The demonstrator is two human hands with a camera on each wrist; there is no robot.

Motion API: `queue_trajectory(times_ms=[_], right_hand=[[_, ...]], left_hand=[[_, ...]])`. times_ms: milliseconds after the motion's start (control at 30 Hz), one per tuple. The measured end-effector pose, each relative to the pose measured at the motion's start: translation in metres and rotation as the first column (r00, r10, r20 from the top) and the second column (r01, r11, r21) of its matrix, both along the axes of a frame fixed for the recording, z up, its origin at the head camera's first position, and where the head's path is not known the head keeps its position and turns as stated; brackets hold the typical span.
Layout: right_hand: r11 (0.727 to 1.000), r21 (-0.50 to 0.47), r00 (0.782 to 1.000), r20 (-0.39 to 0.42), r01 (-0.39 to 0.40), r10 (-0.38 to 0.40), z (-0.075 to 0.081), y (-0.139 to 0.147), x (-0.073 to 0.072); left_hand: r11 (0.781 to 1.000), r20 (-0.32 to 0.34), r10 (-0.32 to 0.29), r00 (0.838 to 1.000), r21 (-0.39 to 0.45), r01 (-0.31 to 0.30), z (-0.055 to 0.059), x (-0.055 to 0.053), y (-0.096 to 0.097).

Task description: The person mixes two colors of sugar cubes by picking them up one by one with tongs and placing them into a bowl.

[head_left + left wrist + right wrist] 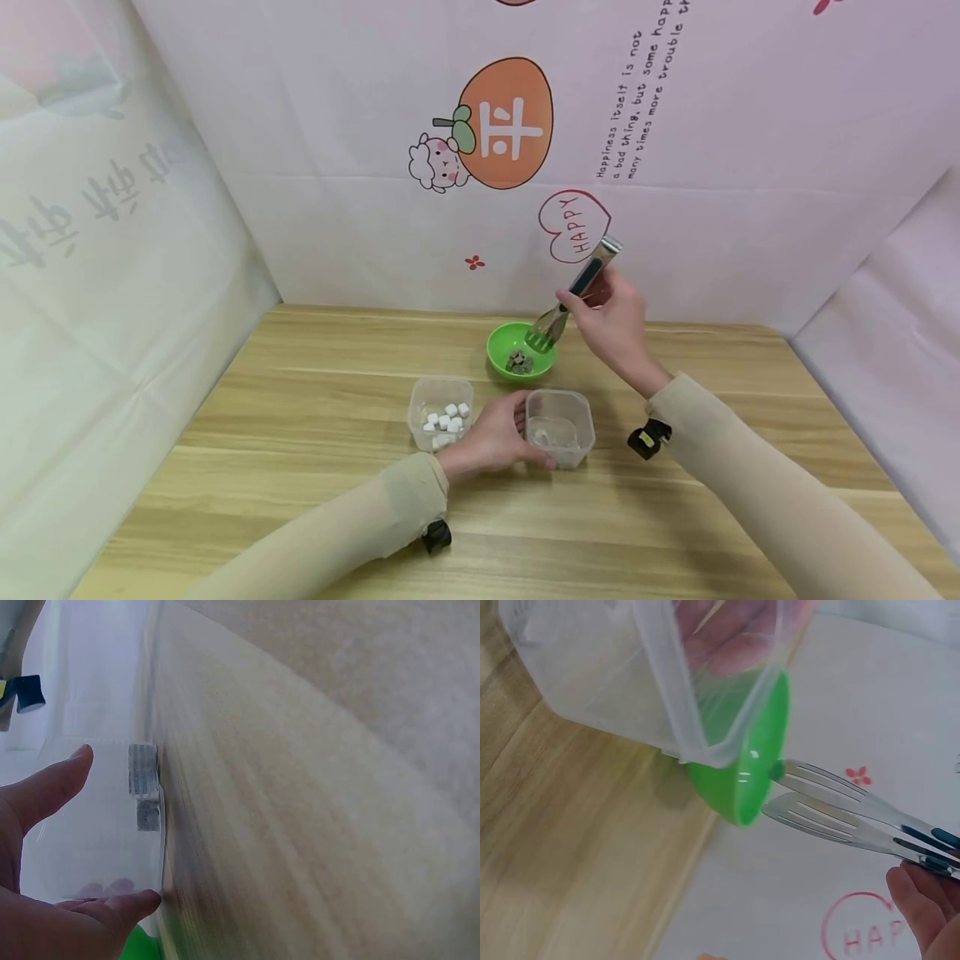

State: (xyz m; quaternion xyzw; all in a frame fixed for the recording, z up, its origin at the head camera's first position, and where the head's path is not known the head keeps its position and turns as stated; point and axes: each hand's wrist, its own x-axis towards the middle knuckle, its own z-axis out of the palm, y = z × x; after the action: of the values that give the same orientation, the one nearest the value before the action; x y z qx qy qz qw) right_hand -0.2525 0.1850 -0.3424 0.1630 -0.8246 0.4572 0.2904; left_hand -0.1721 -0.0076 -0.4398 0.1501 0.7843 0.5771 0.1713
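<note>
My left hand (497, 433) grips a clear square plastic container (581, 417) by its sides, thumb in front and fingers behind. Small greyish pieces (144, 771) show through its wall, low down, in the left wrist view; their kind is unclear. Metal serving tongs (587, 275) with dark grip strips are held in my right hand (615, 325), thumb against one arm. Their slotted tips (817, 799) are slightly apart with nothing visible between them. They hang over the right side of a green bowl (498, 342). Small brown-grey cubes (519, 362) lie in the bowl.
A second clear container (420, 392) with several white cubes (451, 410) stands left of my left hand, partly behind my wrist. The wooden table (315, 400) ends at a printed white cloth (360, 233) just behind the bowl. More cloth hangs at both sides.
</note>
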Motion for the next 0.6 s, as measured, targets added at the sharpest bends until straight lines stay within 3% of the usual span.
queue_trajectory(times_ms=[367,600], right_hand=[[0.997,0.039,0.998,0.016,-0.060,0.059,0.020,0.022,0.050],[0.991,0.068,0.992,0.066,-0.114,0.110,0.019,0.032,0.071]], left_hand=[[1.000,0.001,0.006,1.000,0.000,-0.006,-0.002,0.000,0.001],[1.000,0.001,-0.002,1.000,-0.011,0.002,-0.002,-0.001,0.002]])
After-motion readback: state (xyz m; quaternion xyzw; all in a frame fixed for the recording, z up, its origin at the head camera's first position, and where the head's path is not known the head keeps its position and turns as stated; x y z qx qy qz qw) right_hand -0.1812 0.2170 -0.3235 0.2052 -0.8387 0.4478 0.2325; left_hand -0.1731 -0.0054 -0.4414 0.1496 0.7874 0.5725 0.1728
